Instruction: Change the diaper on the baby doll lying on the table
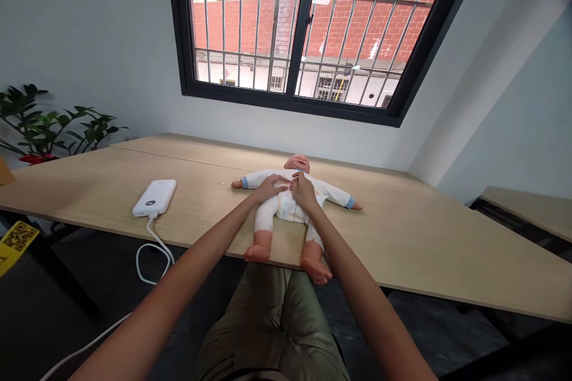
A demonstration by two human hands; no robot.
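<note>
A baby doll [297, 162] lies on its back on the table, arms spread and head toward the window. It wears a white outfit [291, 208] with blue cuffs and a faint print at the belly. Its bare feet reach the table's front edge, one jutting past it. My left hand [271, 186] rests on the doll's chest with fingers stretched out and thumb apart. Beside it, my right hand [304, 189] has its fingers bent together at the front of the outfit, apparently pinching the cloth. The exact spot under the fingertips is hidden.
On the left of the wooden table [402, 220] lies a white power bank [156, 196], its white cable [154, 244] hanging over the front edge. A leafy plant [58, 128] stands at the far left. Behind the table is a barred window [292, 92].
</note>
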